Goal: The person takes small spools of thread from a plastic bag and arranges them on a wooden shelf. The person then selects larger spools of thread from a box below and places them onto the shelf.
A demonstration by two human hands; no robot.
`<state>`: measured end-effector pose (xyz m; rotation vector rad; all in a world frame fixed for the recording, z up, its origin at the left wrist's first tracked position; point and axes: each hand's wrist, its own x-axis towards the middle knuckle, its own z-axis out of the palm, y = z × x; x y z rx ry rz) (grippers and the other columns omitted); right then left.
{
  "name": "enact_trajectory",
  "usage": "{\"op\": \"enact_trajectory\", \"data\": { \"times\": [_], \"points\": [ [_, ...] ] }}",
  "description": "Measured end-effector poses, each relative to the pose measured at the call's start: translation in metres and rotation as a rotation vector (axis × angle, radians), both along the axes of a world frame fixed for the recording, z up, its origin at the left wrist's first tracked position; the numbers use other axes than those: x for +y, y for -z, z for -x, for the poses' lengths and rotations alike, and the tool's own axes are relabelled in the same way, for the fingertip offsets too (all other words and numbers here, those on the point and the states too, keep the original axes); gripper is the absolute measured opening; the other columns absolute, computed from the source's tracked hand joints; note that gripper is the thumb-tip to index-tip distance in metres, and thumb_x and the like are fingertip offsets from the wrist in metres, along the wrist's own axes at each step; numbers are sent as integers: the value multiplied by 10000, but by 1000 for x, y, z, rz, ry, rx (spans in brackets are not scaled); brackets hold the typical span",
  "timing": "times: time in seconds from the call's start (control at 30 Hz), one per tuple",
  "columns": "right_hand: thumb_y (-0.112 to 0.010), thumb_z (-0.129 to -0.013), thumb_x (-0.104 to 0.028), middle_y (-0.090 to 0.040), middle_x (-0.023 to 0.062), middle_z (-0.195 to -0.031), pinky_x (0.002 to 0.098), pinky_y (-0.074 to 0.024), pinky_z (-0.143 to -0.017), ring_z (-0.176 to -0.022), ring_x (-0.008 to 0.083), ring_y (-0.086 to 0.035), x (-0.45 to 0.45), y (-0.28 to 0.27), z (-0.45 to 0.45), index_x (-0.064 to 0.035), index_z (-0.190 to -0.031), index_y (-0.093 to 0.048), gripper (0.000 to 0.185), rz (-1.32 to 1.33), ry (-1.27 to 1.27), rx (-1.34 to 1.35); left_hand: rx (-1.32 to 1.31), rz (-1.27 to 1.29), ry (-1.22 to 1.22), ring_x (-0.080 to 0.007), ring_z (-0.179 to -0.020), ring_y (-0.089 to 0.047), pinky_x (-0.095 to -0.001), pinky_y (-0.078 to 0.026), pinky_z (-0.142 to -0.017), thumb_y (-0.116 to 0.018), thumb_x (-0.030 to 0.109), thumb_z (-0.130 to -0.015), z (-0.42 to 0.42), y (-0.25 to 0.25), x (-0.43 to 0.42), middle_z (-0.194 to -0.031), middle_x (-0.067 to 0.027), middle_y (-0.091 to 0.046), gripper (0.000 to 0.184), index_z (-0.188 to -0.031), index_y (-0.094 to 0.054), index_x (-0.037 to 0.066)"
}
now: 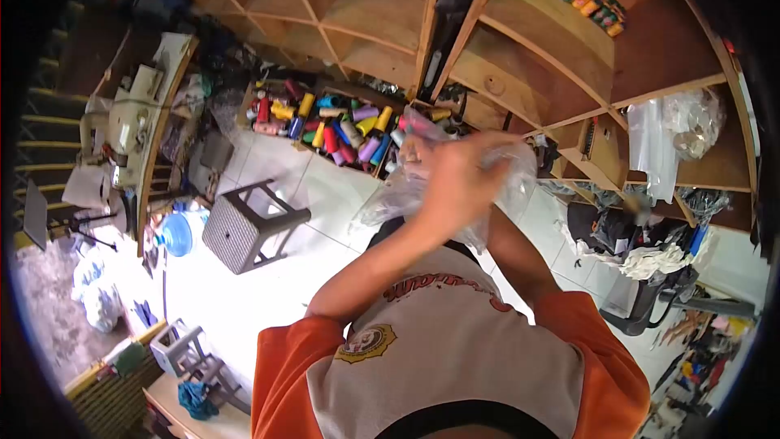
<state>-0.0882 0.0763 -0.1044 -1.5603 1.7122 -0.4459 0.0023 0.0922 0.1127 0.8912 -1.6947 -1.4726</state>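
Observation:
My left hand (463,183) reaches across in front of my chest, over a crumpled clear plastic bag (382,205). Its fingers point right and are smeared by motion, so their grip is unclear. Behind it, my right hand (413,156) is mostly hidden, with a few fingers curled at the bag's upper left part. A pink thread spool (418,124) shows at the top of the bag; whether it lies inside or behind the plastic I cannot tell.
Boxes of coloured thread spools (345,134) lie beyond my hands, below wooden shelves (374,12). A grey stool (244,228) stands at left, near a sewing machine (130,126). Clear bags (670,134) hang at right, above a black chair (634,309). A blue-capped water bottle (177,234) is at left.

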Motion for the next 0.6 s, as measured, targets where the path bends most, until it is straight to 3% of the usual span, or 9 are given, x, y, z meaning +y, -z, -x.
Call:
{"op": "enact_trajectory", "data": {
  "times": [0.1,0.2,0.6],
  "points": [
    [-596,-841,-168,-636,92,-841,307,-482,-680,-790,159,-607,-2,28,-7,9,-1028,-564,260,-40,53,-20,165,21,64,-209,-861,-650,-292,-496,-752,-577,-33,-739,7,-8,23,-977,-136,-663,293,-1023,-638,4],
    [-594,-839,-173,-633,86,-848,310,-480,-683,-790,156,-603,4,44,-6,-3,-1068,-540,290,-91,87,-26,144,56,69,-269,-881,-649,-317,-504,-758,-607,-33,-719,4,-14,36,-984,-151,-655,313,-1026,-635,21],
    [-586,-834,-192,-622,64,-872,320,-471,-695,-789,144,-587,16,56,-6,-54,-1230,-444,443,-196,184,-147,309,24,20,-292,-853,-649,-341,-501,-755,-593,-28,-723,-10,-10,24,-921,-157,-662,278,-994,-636,16]
  ]
}}
